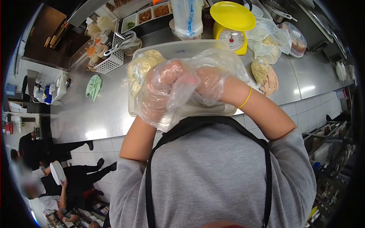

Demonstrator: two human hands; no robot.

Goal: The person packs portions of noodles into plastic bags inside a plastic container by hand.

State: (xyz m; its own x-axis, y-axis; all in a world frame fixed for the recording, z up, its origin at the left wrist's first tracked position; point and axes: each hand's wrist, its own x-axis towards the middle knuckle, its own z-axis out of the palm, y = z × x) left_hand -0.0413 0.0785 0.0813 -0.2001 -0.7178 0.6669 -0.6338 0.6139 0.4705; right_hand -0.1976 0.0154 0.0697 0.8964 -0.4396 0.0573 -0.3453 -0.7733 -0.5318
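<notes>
- One left hand (pixel 159 87), curled, and one right hand (pixel 208 80), bent, both over one tub (pixel 205 45), wrapped in clear plastic (pixel 180 91); whether either grips it, I cannot tell.
- One noodle heap (pixel 144 64) inside the tub's left end.
- One yellow scale (pixel 232 21) behind the tub.
- Two noodle bags (pixel 260 71) to its right.
- One green cloth (pixel 93 87) to its left.

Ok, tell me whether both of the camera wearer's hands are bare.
No, clear plastic covers both the left hand and the right hand.
</notes>
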